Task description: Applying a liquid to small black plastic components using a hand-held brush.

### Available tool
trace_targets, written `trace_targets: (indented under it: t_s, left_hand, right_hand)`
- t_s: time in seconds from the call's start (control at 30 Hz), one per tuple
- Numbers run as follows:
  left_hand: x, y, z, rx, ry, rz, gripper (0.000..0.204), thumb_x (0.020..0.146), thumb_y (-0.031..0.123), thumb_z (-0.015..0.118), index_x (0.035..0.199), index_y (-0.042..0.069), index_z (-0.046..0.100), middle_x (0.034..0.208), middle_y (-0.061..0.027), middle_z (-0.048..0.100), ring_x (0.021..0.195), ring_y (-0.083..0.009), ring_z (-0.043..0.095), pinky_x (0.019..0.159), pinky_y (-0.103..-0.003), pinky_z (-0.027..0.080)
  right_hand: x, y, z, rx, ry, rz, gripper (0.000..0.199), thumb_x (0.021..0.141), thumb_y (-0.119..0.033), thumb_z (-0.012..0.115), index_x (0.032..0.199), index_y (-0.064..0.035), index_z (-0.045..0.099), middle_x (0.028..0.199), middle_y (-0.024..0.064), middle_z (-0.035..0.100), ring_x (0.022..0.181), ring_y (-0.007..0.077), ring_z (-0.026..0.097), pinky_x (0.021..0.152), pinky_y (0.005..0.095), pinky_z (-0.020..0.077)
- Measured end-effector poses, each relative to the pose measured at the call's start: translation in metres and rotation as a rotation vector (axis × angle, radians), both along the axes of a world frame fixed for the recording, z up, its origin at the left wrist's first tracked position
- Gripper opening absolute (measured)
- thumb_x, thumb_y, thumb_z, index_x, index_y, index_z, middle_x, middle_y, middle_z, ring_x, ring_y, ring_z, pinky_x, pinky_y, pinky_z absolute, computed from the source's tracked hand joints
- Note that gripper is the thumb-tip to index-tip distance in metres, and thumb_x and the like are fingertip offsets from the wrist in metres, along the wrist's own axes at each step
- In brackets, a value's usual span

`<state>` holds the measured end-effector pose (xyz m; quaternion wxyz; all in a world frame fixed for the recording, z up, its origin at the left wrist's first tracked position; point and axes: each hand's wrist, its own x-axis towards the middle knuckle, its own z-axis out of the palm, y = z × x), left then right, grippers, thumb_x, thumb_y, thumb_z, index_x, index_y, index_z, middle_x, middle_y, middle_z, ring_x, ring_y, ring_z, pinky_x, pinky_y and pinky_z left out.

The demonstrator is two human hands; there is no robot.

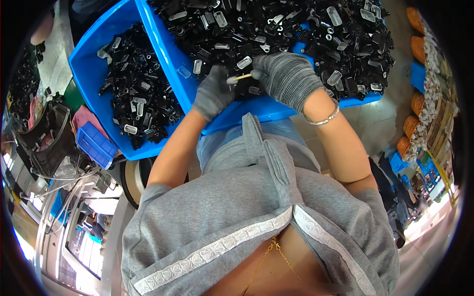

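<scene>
Grey-gloved right hand [286, 76] is pinching 1 end of a thin pale cotton-tipped stick [240, 77] at upper centre, its long axis running left toward the grey-gloved left hand [213, 92], which is curling shut around a hidden part above the big blue plastic bin [163, 54] of small black plastic parts [276, 29].

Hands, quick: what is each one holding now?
Left hand: closed, contents hidden.
Right hand: pinching thin pale cotton-tipped stick, over blue plastic tray.
</scene>
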<state>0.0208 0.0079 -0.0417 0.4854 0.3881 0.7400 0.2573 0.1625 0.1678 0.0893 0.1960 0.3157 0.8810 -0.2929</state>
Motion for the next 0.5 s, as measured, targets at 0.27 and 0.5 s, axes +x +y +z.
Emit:
trace_targets:
  t_s: [0.27, 0.5]
  left_hand:
    - [-0.021, -0.066, 0.09, 0.202, 0.327, 0.023, 0.033, 0.068, 0.0, 0.066, 0.1, 0.007, 0.057, 0.076, -0.0109, 0.061, 0.066, -0.0262, 0.061, 0.062, -0.038, 0.05]
    - [-0.129, -0.146, 0.052, -0.25, 1.184, 0.025, 0.047, 0.073, 0.015, 0.069, 0.119, 0.009, 0.059, 0.113, -0.0209, 0.061, 0.108, -0.0376, 0.056, 0.097, -0.046, 0.044]
  right_hand:
    - [-0.006, -0.045, 0.001, -0.263, 0.21, 0.062, 0.022, 0.092, -0.031, 0.059, 0.093, -0.011, 0.068, 0.076, 0.0111, 0.067, 0.07, 0.0291, 0.066, 0.066, 0.0398, 0.0522]
    - [0.061, 0.003, 0.001, -0.114, 0.371, -0.439, 0.021, 0.089, -0.026, 0.066, 0.096, -0.0063, 0.069, 0.078, 0.0128, 0.066, 0.065, 0.0236, 0.061, 0.064, 0.0344, 0.0509]
